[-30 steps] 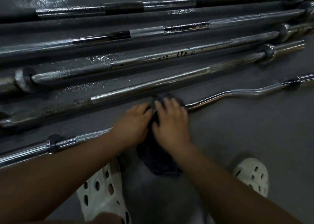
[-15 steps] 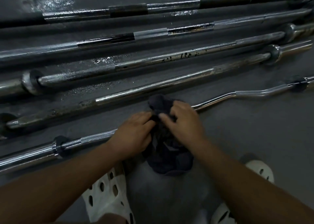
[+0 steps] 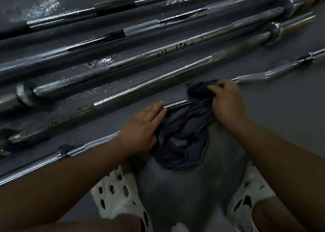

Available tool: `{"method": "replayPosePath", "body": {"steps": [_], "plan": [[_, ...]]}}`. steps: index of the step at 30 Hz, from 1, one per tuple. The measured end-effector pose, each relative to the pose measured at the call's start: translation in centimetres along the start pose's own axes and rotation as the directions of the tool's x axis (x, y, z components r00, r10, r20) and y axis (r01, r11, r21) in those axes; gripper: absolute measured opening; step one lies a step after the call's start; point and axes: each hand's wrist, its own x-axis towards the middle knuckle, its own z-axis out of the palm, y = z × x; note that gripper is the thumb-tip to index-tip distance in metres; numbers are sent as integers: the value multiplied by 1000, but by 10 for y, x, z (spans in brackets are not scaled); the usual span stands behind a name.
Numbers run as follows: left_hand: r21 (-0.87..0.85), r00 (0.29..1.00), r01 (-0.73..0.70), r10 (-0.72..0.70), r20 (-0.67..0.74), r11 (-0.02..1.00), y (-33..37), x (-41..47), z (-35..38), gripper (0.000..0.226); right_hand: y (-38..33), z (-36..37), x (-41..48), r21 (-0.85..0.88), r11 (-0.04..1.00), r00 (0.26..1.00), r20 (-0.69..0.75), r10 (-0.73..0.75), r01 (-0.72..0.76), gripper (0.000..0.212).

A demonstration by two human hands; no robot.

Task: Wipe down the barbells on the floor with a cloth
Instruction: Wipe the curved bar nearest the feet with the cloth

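Several steel barbells lie side by side on the dark floor. Nearest to me runs a thin curl bar (image 3: 260, 76) with bent grips. A dark grey cloth (image 3: 182, 136) is draped over its middle and spills toward me. My right hand (image 3: 226, 99) grips a bunched part of the cloth on the bar. My left hand (image 3: 142, 128) lies flat with fingers stretched out, pressing on the bar and the cloth's left edge. Just beyond sits a rusty straight barbell (image 3: 140, 89).
Farther barbells (image 3: 158, 54) lie behind, with wet patches on the floor (image 3: 100, 61) between them. My white perforated clogs (image 3: 119, 193) stand at the bottom, one on each side of the cloth. Bare grey floor stretches to the right.
My right hand has slid to the right along the curl bar with the cloth, spreading it out. My left hand has flattened and now presses on the bar.
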Motion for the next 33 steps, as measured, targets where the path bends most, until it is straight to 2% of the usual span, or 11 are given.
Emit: {"method": "replayPosePath", "body": {"steps": [2, 5, 7, 12, 17, 20, 22, 25, 28, 29, 33], "plan": [[48, 999, -38, 37, 24, 998, 3, 10, 1, 84, -8, 1, -3, -28, 999, 999, -12, 45, -45, 45], [99, 996, -52, 45, 75, 994, 11, 28, -4, 87, -59, 13, -25, 74, 968, 954, 168, -249, 239, 39], [123, 995, -68, 58, 80, 990, 14, 37, -5, 89, -53, 7, -17, 129, 950, 933, 190, -304, 283, 34], [138, 994, -108, 102, 47, 985, 24, 59, -7, 92, 17, -16, 20, 170, 959, 973, 0, 230, -227, 26], [131, 989, -140, 133, 58, 981, 37, 79, -7, 98, -3, -3, -5, 203, 974, 970, 197, -139, 99, 11], [108, 991, -127, 122, 53, 986, 34, 74, -2, 93, 46, -14, 31, 124, 985, 987, 123, 106, -121, 50], [106, 993, -118, 114, 41, 987, 35, 72, 0, 91, 45, -10, 34, 81, 977, 981, 15, 195, -195, 57], [98, 995, -98, 95, 32, 990, 38, 72, 0, 91, -16, 13, -2, 122, 992, 999, 45, -23, 18, 50], [82, 998, -65, 65, 12, 994, 37, 59, 2, 85, -10, 10, -17, 133, 948, 927, 209, -311, 288, 60], [79, 999, -46, 46, 4, 996, 35, 52, 3, 83, 9, 9, -6, 91, 952, 935, 184, -304, 292, 62], [43, 999, 48, -47, -25, 998, 23, 23, 3, 79, 30, 7, 12, 53, 986, 986, 54, 158, -161, 58]]}}
